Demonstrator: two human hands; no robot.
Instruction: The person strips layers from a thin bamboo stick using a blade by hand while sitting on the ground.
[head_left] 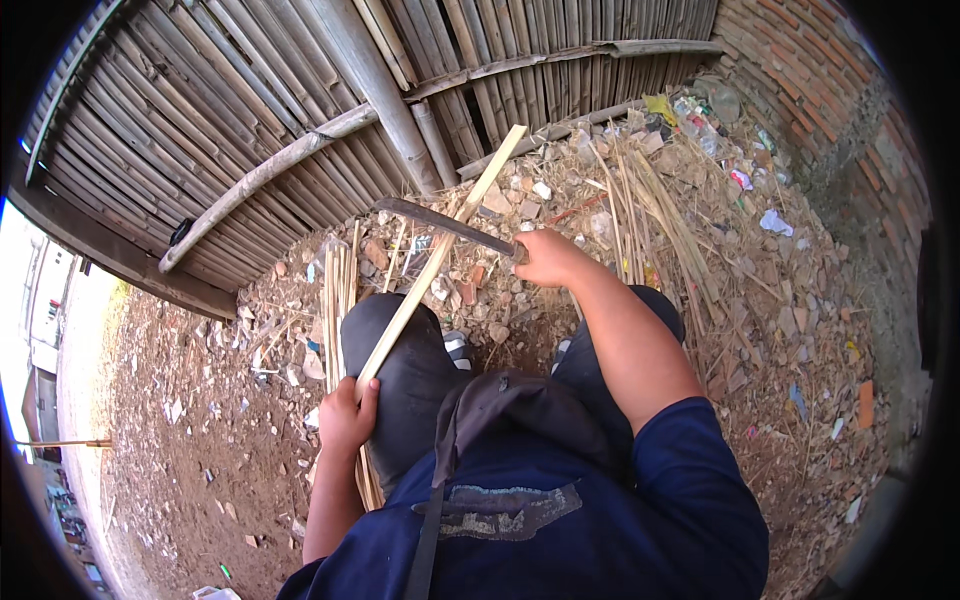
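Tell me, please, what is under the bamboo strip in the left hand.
Under the bamboo strip, the dark left trouser leg shows at both edges; farther out, stony ground does. Whatever lies directly beneath its width is covered and cannot be seen.

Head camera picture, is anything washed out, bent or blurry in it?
Head view: the far-left ground is washed out nearly white; same head view: the fence and brick wall bend toward the black rim; head view again: the knife and strip look fairly sharp, without obvious motion blur.
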